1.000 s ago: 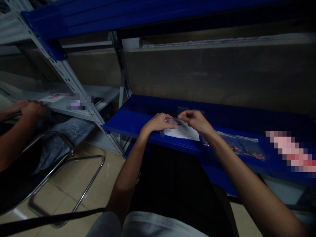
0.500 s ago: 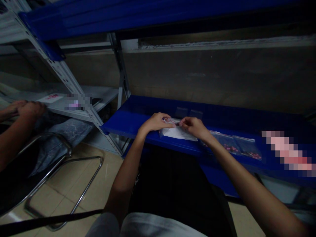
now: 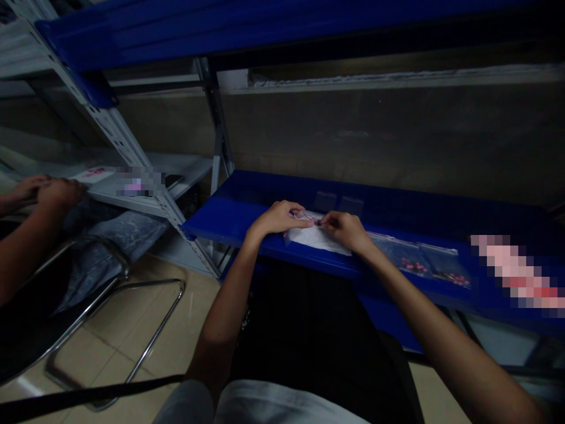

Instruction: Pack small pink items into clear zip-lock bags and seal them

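My left hand (image 3: 282,218) rests over the left part of a white cloth or paper sheet (image 3: 320,239), thumb and fingers closed toward each other on something small and thin. Just to its right, my right hand (image 3: 346,227) pinches with thumb and forefinger at a tiny dark piece that is too small to name. The fingertips of both hands almost meet above the sheet. Beside my right wrist lie clear zip bags holding pinkish-red beads: one bag (image 3: 412,265) and another bag (image 3: 452,275) farther right.
The work surface is a blue shelf (image 3: 260,191); two small clear bags (image 3: 351,205) lie toward its back. A blue upper shelf (image 3: 265,29) hangs overhead. At left are a metal upright (image 3: 119,138), another person's hands (image 3: 57,193) and a chrome chair frame (image 3: 154,330).
My right hand has shifted very slightly at the fingertips, and the small dark piece between the hands shows more. My left hand stays in place.
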Demonstrator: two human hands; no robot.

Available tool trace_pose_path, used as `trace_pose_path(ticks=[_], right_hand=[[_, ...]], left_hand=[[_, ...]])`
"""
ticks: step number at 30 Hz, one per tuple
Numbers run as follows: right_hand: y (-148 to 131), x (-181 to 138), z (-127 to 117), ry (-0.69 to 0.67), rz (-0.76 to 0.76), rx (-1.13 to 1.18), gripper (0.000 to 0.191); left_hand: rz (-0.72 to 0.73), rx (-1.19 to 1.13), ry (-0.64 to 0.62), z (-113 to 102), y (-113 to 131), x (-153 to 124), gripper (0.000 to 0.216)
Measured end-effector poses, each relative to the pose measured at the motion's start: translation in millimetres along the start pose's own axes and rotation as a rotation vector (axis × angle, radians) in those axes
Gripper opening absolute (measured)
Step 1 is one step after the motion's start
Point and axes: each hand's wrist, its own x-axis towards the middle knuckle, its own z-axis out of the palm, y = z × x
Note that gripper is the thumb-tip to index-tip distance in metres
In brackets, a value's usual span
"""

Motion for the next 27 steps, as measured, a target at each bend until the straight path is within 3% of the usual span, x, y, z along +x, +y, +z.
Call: trace_pose_path(ticks=[3, 8, 16, 27], right_hand=[[7.5, 18.3, -0.4, 0.044, 0.019, -0.096, 0.023], [11.3, 37.8, 8.6, -0.054, 0.069, -0.195, 0.024], [10.6, 43.5, 11.7, -0.157, 0.08, -0.182, 0.025], [10.6, 42.5, 12.7, -0.163, 0.052, -0.143, 0.022]], left_hand=[[0.014, -0.015, -0.002, -1.2, -0.1, -0.7, 0.061], [0.003, 0.016, 0.003, -1.4, -2.8, -0.3, 0.061], [0.015, 0.02, 0.0, -2.9, -6.2, 0.5, 0.064], [-0.013, 0.005, -0.003, -3.1, -5.2, -0.8, 0.064]])
